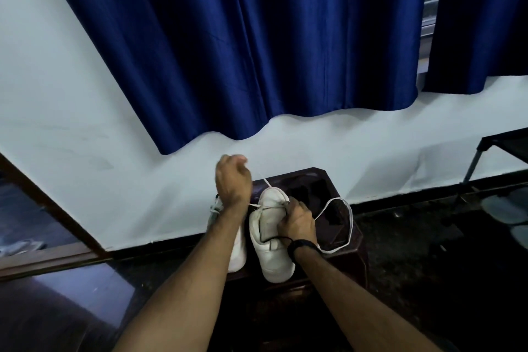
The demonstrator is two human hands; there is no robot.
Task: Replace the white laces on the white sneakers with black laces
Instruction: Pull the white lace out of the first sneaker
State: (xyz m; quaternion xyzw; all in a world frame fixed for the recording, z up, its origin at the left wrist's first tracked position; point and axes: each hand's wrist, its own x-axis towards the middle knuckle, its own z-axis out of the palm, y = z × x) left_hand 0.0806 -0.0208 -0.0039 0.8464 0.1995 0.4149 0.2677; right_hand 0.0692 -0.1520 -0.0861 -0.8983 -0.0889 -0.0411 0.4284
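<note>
1. While the 2 white sneakers stood side by side on a dark stool near the wall, the person was pulling the white lace out of the right sneaker.
2. The left hand was raised above the left sneaker, with fingers curled around a thin end of the white lace, which ran tight from the hand down to the eyelets.
3. The right hand was closed on the upper part of the right sneaker and held it firm; something thin and dark passed near its wrist, but I could not tell whether it was a black lace.
4. A long loop of the white lace hung free to the right of the shoe, over the stool.
5. To do this step well, I think the left hand should pull straight along the line of the eyelet, not sideways, so the lace slides and does not jam.
6. The right hand should keep pressing the shoe down, because otherwise the pull may lift it or tip it from the stool edge.
</note>
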